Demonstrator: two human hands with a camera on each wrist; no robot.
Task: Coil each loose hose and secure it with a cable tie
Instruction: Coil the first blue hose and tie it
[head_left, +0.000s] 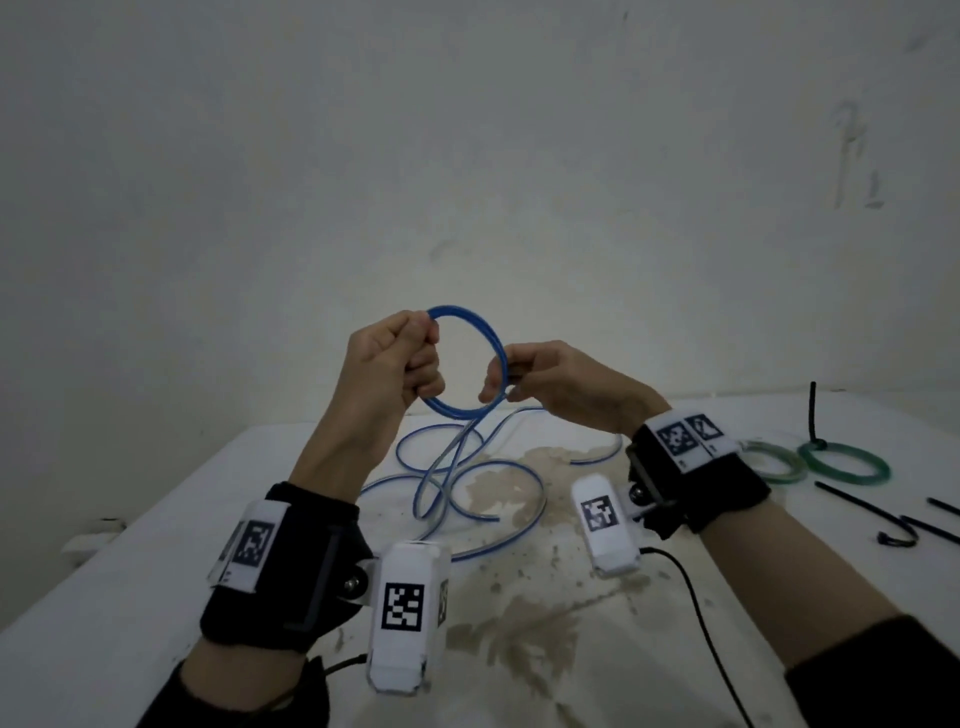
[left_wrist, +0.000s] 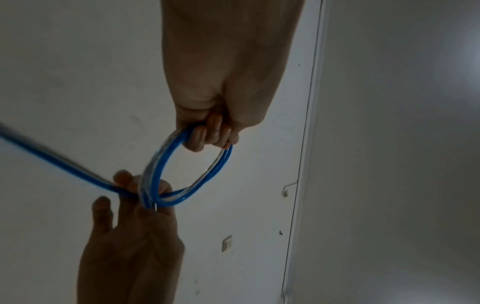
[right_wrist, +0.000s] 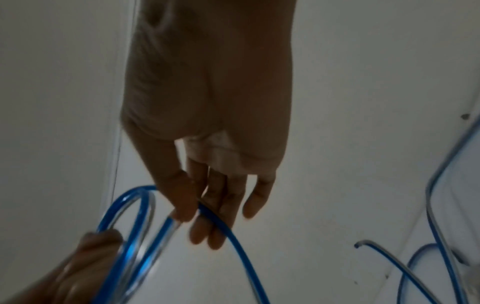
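Observation:
A blue hose is partly wound into a small coil (head_left: 480, 332) held up above the white table (head_left: 130, 561). My left hand (head_left: 418, 364) grips the coil's left side in a fist; the left wrist view shows its fingers (left_wrist: 207, 134) curled round the loops (left_wrist: 159, 164). My right hand (head_left: 497, 385) pinches the coil's right side, thumb and fingers closed on a strand (right_wrist: 207, 211). The rest of the hose (head_left: 467, 483) trails down from the coil and lies in loose loops on the table.
Two green hose coils (head_left: 844, 462) lie at the right of the table, one with a black cable tie (head_left: 813, 415) standing up from it. More loose black cable ties (head_left: 857, 509) lie near them. A black cord (head_left: 696, 613) runs across the stained table front.

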